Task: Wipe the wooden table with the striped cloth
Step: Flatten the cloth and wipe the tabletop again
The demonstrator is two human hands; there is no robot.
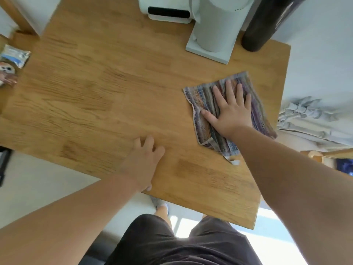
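Observation:
The striped cloth (212,96) lies flat on the right side of the wooden table (107,87), close to the right edge. My right hand (232,109) presses on it with fingers spread and straight. My left hand (143,161) rests on the bare wood near the front edge, fingers loosely bent, holding nothing. A white label sticks out from the cloth's near corner.
A white appliance (212,33) on a flat base stands at the back of the table, with a dark cylinder (261,25) to its right. A printed packet (11,62) lies at the left edge. A wrinkled pale fabric (309,115) lies beyond the right edge.

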